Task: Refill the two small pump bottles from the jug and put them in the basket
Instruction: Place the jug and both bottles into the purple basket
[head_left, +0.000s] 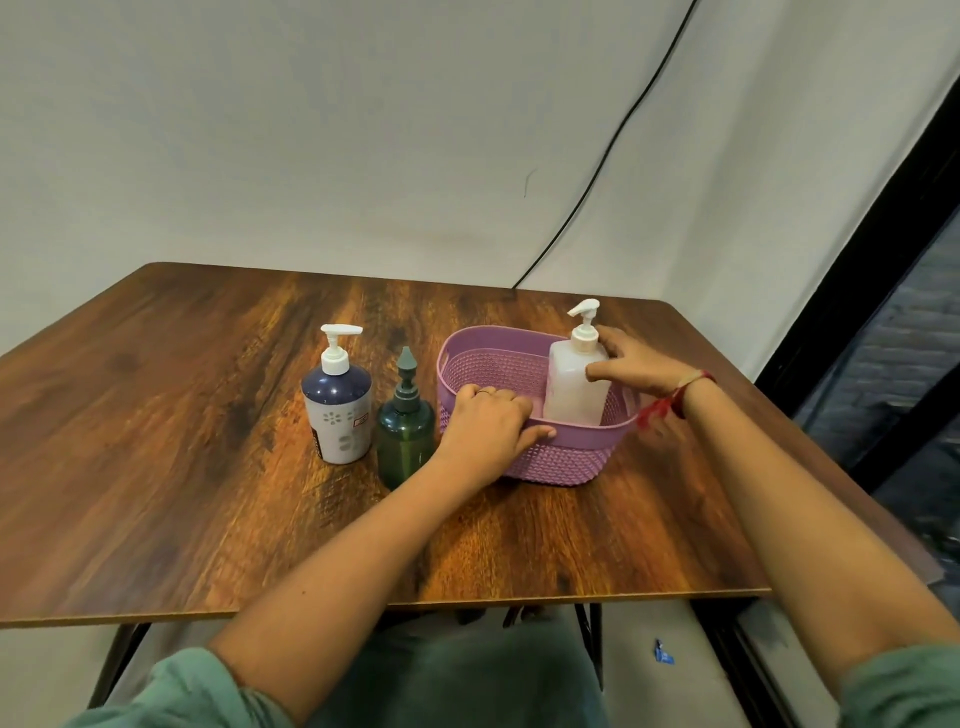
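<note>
Soft, even indoor light, moderately bright, falls from above. The wooden surface (208, 441) shows a mild sheen and short, diffuse shadows at the feet of the pump bottles (337, 410). Wide-angle distortion bows the surface's edges and tilts the dark window frame (857, 312) at right. The centre is fairly sharp; the lower corners and right edge look smeared

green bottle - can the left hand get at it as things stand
Probably yes: the green bottle stands just beside the left hand, nothing between them, though that hand grips the rim of the basket.
</note>
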